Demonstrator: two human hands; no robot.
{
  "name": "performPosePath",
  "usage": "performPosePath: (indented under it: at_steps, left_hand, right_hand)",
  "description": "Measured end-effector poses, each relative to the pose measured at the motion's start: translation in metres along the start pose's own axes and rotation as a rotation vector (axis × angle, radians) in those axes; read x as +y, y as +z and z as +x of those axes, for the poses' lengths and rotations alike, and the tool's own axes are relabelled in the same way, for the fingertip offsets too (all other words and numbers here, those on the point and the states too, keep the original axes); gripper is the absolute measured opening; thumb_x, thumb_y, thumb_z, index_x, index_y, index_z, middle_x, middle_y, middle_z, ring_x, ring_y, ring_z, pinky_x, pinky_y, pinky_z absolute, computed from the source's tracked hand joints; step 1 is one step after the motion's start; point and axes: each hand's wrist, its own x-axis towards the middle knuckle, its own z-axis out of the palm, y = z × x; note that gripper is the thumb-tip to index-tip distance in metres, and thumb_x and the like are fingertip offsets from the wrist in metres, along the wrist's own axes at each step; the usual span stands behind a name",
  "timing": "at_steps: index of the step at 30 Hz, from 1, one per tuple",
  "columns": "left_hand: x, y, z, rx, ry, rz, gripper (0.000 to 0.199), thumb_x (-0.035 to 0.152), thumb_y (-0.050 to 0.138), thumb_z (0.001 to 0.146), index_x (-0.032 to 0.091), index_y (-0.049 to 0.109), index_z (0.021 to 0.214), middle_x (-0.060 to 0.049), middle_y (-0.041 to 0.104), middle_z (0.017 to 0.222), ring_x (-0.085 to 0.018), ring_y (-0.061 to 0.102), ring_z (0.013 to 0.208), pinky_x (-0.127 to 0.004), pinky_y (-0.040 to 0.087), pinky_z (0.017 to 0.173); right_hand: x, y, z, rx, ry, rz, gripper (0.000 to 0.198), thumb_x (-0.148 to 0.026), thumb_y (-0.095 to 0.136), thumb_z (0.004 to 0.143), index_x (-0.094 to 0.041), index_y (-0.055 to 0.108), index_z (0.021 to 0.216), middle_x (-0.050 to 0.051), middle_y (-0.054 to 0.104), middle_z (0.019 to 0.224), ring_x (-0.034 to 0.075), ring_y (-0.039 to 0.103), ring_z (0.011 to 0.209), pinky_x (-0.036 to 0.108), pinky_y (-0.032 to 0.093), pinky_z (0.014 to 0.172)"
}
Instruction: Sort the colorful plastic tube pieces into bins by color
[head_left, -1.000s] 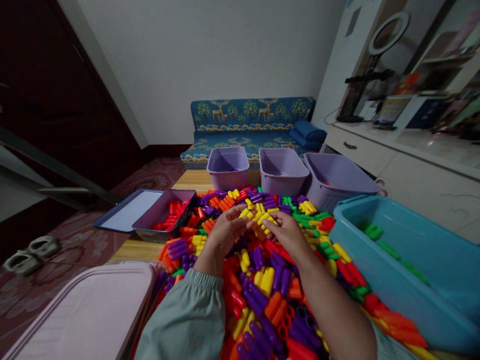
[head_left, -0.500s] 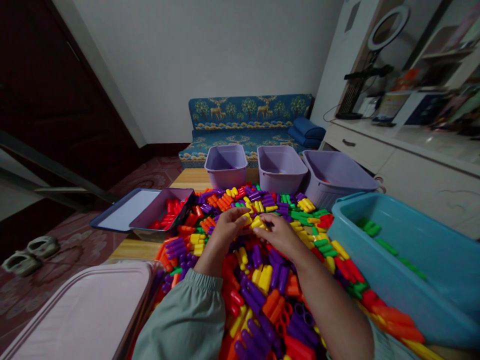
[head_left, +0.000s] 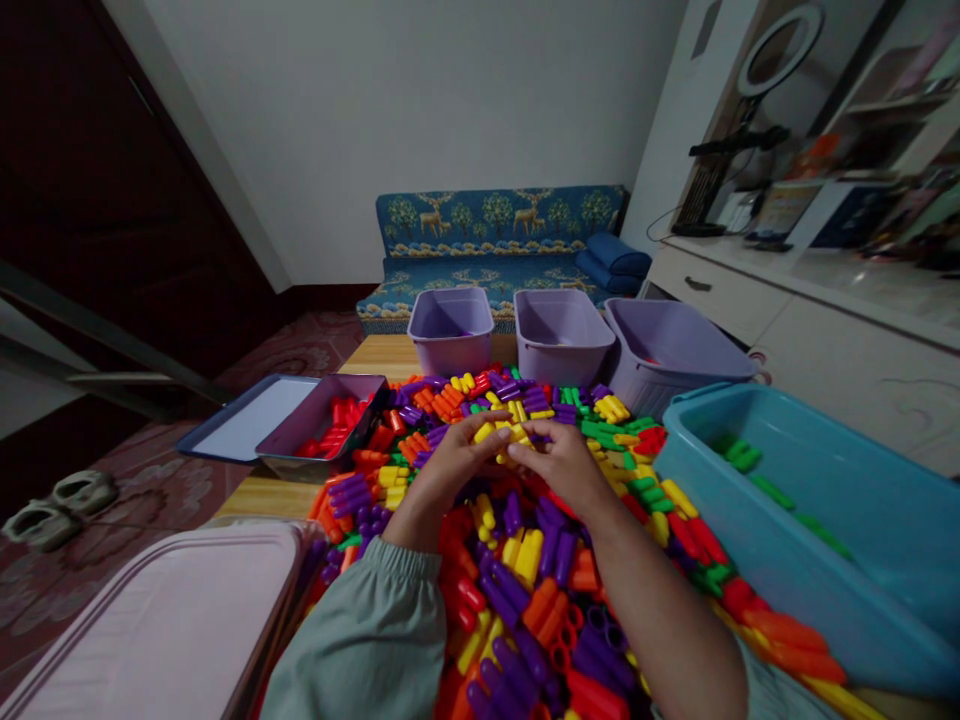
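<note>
My left hand (head_left: 459,462) and my right hand (head_left: 561,462) meet above the middle of a wide heap of plastic building pieces. Between their fingertips are yellow building pieces (head_left: 504,432), with both hands closed on them; exactly how many is hard to make out. Beneath and around lie joined tube-shaped pieces in purple, orange, red, green and yellow. Nearest below my hands are a purple piece (head_left: 514,510) and a yellow piece (head_left: 529,556).
Three lilac bins (head_left: 451,350) stand along the far edge. A turquoise tub (head_left: 795,540) with green pieces is at right. At left, an open box (head_left: 300,462) holds red pieces, beside a pale pink lid (head_left: 172,610). A blue patterned sofa (head_left: 495,270) stands behind.
My hands have drawn slightly closer together around the yellow pieces, and the fingers have shifted on them. The heap and the containers look the same.
</note>
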Motion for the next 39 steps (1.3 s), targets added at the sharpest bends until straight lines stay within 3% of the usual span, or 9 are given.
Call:
performPosePath:
  at_steps: [6,9,13,17,19,23,28,33,39]
  left_hand:
    - [0.000,-0.001,-0.001,0.024,-0.012,-0.002,0.041,0.042,0.079,0.069,0.015,0.067,0.098,-0.003,0.067,0.075,-0.015,0.064,0.062,-0.024,0.055,0.050]
    - [-0.004,-0.004,0.004,0.080,-0.021,-0.074,0.036,0.038,0.078,0.071,0.016,0.064,0.094,-0.002,0.067,0.074,-0.015,0.066,0.060,-0.022,0.053,0.048]
    - [-0.002,-0.007,0.007,0.192,-0.008,-0.191,0.024,0.028,0.068,0.081,0.015,0.057,0.098,-0.005,0.069,0.078,-0.016,0.070,0.064,-0.020,0.054,0.050]
    - [0.001,-0.005,0.007,0.247,0.034,-0.250,0.023,0.018,0.062,0.085,0.014,0.055,0.106,-0.008,0.071,0.085,-0.017,0.072,0.072,-0.024,0.058,0.061]
    - [0.001,-0.004,0.007,0.248,0.031,-0.259,0.023,0.016,0.060,0.086,0.012,0.055,0.108,-0.009,0.071,0.087,-0.018,0.072,0.074,-0.026,0.059,0.064]
    - [0.000,-0.004,0.008,0.247,0.034,-0.252,0.023,0.015,0.060,0.086,0.011,0.056,0.109,-0.011,0.071,0.087,-0.019,0.073,0.075,-0.028,0.060,0.065]
    - [-0.002,-0.005,0.009,0.250,0.025,-0.272,0.029,0.019,0.067,0.082,0.012,0.057,0.108,-0.011,0.070,0.090,-0.020,0.072,0.077,-0.029,0.060,0.066]
    - [-0.001,-0.005,0.008,0.220,0.019,-0.297,0.030,0.029,0.064,0.086,0.012,0.058,0.109,-0.010,0.069,0.086,-0.020,0.072,0.078,-0.031,0.061,0.068]
    - [0.004,-0.005,0.005,0.087,-0.045,-0.424,0.034,0.039,0.053,0.092,0.012,0.060,0.111,-0.015,0.070,0.099,-0.021,0.071,0.085,-0.033,0.061,0.073]
  right_hand:
    - [-0.008,0.002,-0.003,-0.062,0.018,0.163,0.023,-0.035,0.067,0.073,-0.017,0.068,0.089,0.003,0.072,0.080,0.016,0.065,0.057,0.029,0.054,0.055]
    - [-0.005,0.000,0.000,0.005,0.032,0.162,0.023,-0.037,0.063,0.076,-0.017,0.066,0.088,0.003,0.070,0.080,0.016,0.063,0.055,0.027,0.052,0.052]
    - [0.004,-0.006,0.005,0.195,0.031,-0.191,0.025,-0.031,0.060,0.078,-0.016,0.066,0.097,0.006,0.070,0.088,0.017,0.063,0.057,0.030,0.051,0.056]
    - [0.007,-0.008,0.005,0.333,-0.099,-0.547,0.053,-0.018,0.063,0.074,-0.017,0.057,0.127,0.014,0.060,0.126,0.023,0.066,0.093,0.037,0.051,0.083]
    - [0.006,-0.007,0.003,0.254,-0.116,-0.622,0.049,-0.013,0.062,0.075,-0.020,0.060,0.123,0.010,0.065,0.118,0.023,0.065,0.100,0.035,0.050,0.086]
    - [0.001,-0.002,-0.003,-0.062,-0.049,-0.807,0.028,-0.015,0.062,0.076,-0.022,0.071,0.102,0.008,0.072,0.100,0.025,0.067,0.096,0.034,0.048,0.081]
    - [-0.004,0.002,-0.011,-0.142,-0.049,-0.995,0.027,-0.016,0.061,0.076,-0.022,0.072,0.100,0.010,0.071,0.103,0.026,0.067,0.096,0.032,0.045,0.076]
    - [0.000,0.001,-0.008,-0.118,-0.026,-0.909,0.014,-0.017,0.065,0.073,-0.021,0.072,0.085,0.009,0.073,0.090,0.024,0.067,0.086,0.030,0.044,0.070]
    - [-0.002,-0.001,0.002,0.229,-0.147,-0.336,0.019,-0.033,0.064,0.079,-0.019,0.067,0.092,0.008,0.071,0.097,0.021,0.064,0.082,0.030,0.049,0.072]
